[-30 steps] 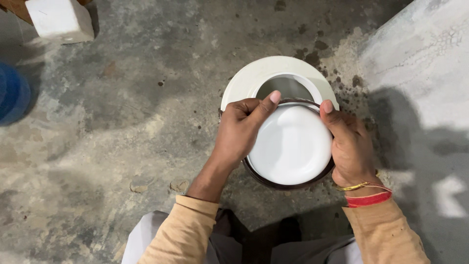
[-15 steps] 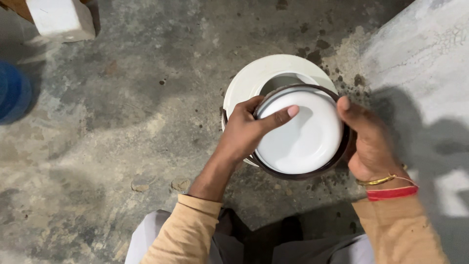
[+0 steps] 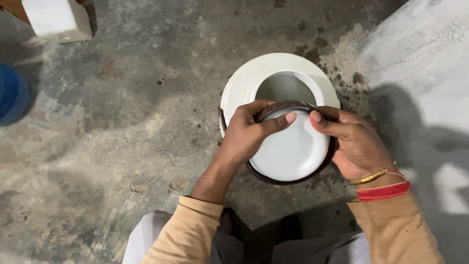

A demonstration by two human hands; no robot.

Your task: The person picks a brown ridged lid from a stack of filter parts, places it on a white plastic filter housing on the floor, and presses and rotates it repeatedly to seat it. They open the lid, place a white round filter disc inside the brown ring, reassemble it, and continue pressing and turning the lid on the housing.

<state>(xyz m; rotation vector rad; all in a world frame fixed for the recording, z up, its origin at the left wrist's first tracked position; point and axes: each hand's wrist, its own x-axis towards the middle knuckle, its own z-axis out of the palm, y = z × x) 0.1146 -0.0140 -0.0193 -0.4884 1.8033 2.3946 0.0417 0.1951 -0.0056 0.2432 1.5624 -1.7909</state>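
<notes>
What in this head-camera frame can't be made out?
- Lower part of the white container: covered by the lid and both hands.
- Inside of its opening: shadowed, contents unclear.
- Lid's underside: faces away.
- Left hand and right hand fingers: partly behind the lid's rim.
- Blue object: cut by the left edge.

Round white lid with dark rim [image 3: 293, 151] shifted back toward the body, uncovering more of the white container [image 3: 244, 83] mouth than half a second ago. Left hand [image 3: 246, 132] and right hand [image 3: 354, 142] thumbs moved from opposite rim sides to nearly meeting at the far edge.
</notes>
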